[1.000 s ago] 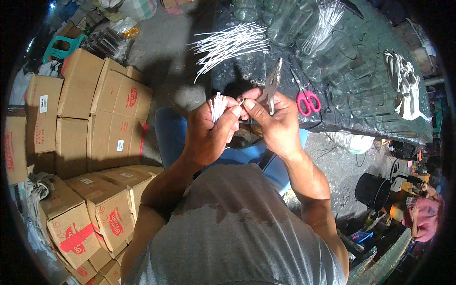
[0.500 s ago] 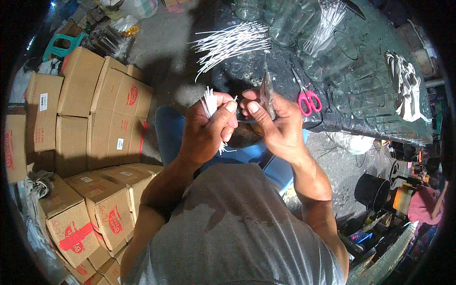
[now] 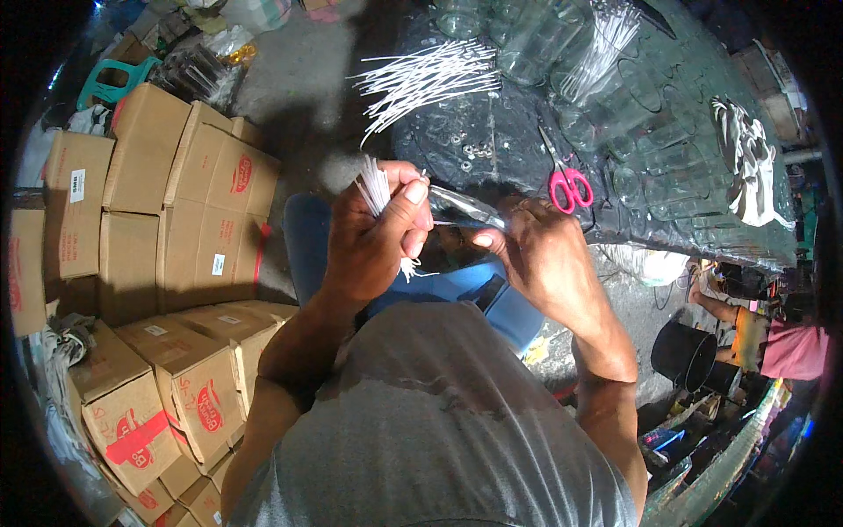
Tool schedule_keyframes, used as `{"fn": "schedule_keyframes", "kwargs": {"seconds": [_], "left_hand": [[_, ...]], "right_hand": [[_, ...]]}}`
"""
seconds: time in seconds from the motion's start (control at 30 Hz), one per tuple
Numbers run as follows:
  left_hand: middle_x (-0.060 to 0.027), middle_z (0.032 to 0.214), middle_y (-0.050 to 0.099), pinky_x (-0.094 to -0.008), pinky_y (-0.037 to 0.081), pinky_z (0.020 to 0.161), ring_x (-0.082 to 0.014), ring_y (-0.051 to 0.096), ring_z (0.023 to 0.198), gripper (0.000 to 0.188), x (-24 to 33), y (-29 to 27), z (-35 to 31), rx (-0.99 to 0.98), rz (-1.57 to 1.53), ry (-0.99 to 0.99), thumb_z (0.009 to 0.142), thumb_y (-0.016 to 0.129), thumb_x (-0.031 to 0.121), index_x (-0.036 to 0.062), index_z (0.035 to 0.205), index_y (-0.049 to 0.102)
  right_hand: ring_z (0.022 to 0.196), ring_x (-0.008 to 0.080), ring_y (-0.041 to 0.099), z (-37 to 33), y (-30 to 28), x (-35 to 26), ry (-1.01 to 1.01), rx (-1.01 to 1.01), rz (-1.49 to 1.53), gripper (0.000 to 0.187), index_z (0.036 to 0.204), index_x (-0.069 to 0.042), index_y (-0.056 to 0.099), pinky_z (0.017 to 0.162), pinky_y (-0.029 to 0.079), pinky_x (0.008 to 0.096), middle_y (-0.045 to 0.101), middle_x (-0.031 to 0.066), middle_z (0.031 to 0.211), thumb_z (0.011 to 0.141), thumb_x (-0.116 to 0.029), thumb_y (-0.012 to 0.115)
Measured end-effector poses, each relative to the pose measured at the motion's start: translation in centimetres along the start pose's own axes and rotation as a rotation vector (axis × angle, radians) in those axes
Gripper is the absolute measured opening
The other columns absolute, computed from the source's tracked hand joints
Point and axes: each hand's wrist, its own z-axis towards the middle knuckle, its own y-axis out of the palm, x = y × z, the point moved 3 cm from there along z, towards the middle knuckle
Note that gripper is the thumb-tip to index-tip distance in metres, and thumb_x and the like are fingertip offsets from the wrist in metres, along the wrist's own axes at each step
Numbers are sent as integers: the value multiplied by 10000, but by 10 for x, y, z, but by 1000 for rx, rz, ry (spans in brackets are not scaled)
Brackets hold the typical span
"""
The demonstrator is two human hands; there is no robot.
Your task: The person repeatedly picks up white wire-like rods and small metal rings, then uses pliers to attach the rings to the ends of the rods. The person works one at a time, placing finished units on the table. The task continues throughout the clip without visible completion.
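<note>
A bundle of thin white cords [image 3: 374, 186] is gripped in my left hand [image 3: 364, 241], its ends sticking out above and below the fist. Thumb and forefinger pinch one cord end with a small metal bit on it. My right hand [image 3: 549, 250] is closed round a metal tool that looks like pliers [image 3: 467, 207]; its tip reaches the left fingertips, and its handles are hidden in the palm. Beyond my hands, a pile of white cords [image 3: 428, 79] lies across the corner of the dark table [image 3: 518, 132]. Small metal rings [image 3: 468, 151] are scattered nearby.
Pink-handled scissors [image 3: 571, 187] lie on the table right of my hands. Several glass jars [image 3: 650, 132], another cord bundle [image 3: 606, 48] and a white cloth [image 3: 746, 162] are farther right. Cardboard boxes [image 3: 215, 189] stack up at left. Another person [image 3: 790, 349] is at far right.
My right hand has turned over, swinging the pliers from pointing away to pointing left at the pinched cord end. My left hand still holds the bundle. The other person shows more at right.
</note>
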Motion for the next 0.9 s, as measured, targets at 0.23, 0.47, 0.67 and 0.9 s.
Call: {"fn": "schedule_keyframes", "kwargs": {"seconds": [0.23,0.47,0.67,0.9], "left_hand": [[-29,688,580,-231,391,475,-50,478,521,93,8,0,-3,-25,143,33,1005,569,96,8,1000,597],[-24,706,585,-223,399,488,-45,479,545,105,5,2,-3,3,141,-34,998,580,100,-1,1009,610],[-18,704,558,-228,386,495,-46,459,552,112,9,9,-4,-3,116,-66,1003,546,104,11,971,600],[-16,711,565,-231,387,499,-43,468,562,125,9,12,-2,-66,161,-46,1009,532,111,16,955,592]], "right_hand": [[760,402,612,7,-4,-3,-67,47,-58,330,776,44,609,685,490,472,597,210,775,897,-245,710],[742,402,616,10,1,-1,-75,81,-27,333,748,28,587,654,494,464,593,204,755,897,-242,712],[686,399,639,9,-3,0,50,12,49,430,850,17,569,595,495,469,594,182,713,887,-383,721],[705,412,659,11,2,8,-93,15,-43,434,896,4,580,590,504,472,628,188,751,890,-410,707]]}}
